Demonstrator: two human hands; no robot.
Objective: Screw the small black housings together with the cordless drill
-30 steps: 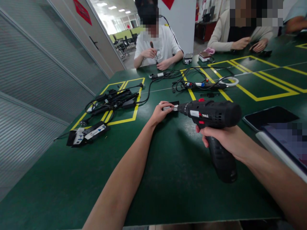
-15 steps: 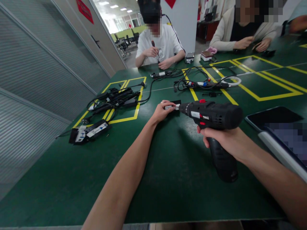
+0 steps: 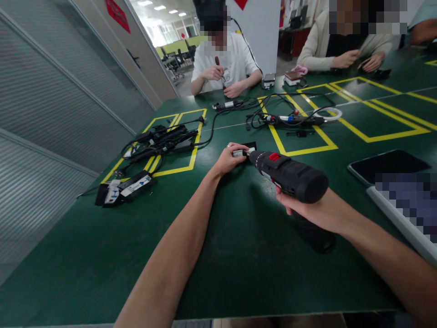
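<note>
While the left hand [image 3: 231, 159] pinches a small, white-faced black block [image 3: 251, 145] on the green tabletop [image 3: 239, 259], the block's long axis roughly sideways, the right hand [image 3: 316, 208], farther off, wraps a black pistol-grip drill [image 3: 290, 174] pointed leftward at it; since the earlier frame, the drill's rear has swung toward the viewer.

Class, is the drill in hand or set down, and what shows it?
In hand: the right hand grips the drill by its handle, nose toward the left hand.
</note>
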